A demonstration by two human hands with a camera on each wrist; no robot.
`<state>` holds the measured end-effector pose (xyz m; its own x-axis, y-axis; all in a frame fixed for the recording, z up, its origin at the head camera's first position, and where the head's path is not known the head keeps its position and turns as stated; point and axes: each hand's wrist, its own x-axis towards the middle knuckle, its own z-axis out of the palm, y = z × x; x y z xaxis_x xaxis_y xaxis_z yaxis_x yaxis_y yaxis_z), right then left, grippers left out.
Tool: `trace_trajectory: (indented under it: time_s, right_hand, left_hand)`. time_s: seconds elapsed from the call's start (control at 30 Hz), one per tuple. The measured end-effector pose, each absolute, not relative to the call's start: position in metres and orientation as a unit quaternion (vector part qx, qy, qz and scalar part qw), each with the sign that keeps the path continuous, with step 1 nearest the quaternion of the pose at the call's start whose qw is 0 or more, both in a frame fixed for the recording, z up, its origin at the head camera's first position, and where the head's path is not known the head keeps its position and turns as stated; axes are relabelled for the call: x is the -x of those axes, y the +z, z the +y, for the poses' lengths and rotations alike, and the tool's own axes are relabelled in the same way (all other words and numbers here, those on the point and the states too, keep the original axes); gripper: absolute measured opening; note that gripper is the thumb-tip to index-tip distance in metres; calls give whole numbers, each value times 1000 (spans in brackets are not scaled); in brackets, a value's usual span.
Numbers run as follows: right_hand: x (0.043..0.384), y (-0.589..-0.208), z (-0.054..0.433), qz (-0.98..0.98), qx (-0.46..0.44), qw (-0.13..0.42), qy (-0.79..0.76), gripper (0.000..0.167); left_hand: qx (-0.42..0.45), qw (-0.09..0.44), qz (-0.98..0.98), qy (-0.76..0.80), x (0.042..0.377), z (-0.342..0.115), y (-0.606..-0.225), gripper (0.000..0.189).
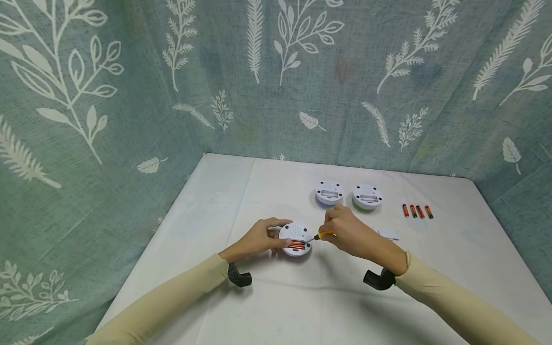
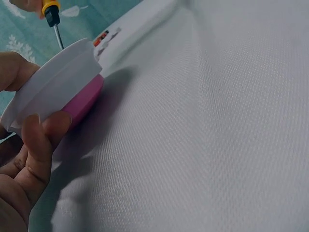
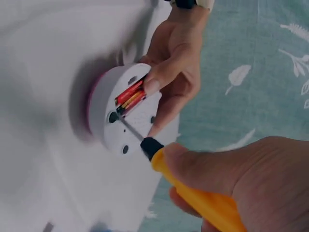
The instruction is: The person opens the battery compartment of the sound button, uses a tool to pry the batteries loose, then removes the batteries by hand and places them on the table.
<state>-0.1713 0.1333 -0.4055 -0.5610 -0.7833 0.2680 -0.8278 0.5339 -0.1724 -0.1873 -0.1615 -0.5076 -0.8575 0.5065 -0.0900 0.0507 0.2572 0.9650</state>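
My left hand holds a round white battery-powered device with its battery side up; the left wrist view shows its pink lower part. Two red batteries lie side by side in its compartment, and the left thumb presses on them at one end. My right hand grips a screwdriver by its yellow handle. The thin metal shaft reaches to the other end of the batteries, at the compartment's edge. Whether the tip touches a battery or the casing, I cannot tell.
Two similar white devices lie behind, their battery compartments uncovered. Several red batteries stand in a row at the right. A small white piece lies past the right hand. A patterned curtain borders the white table.
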Motion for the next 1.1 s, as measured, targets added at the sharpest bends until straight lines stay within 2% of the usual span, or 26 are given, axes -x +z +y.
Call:
trace_trajectory:
  time_s: [0.13, 0.43, 0.67, 1.1]
  right_hand:
    - [175, -410, 136, -879, -446, 78, 151, 12]
    - [173, -443, 154, -905, -341, 16, 256, 16]
    - [168, -470, 160, -906, -301, 28, 296, 19]
    - [166, -488, 159, -903, -272, 23, 332, 19]
  left_hand:
    - [-168, 198, 764, 590, 188, -160, -509, 64]
    - [-134, 210, 745, 619, 188, -160, -510, 62]
    - [-133, 211, 747, 616, 188, -161, -513, 63]
    - [-136, 218, 731, 632, 188, -164, -515, 65]
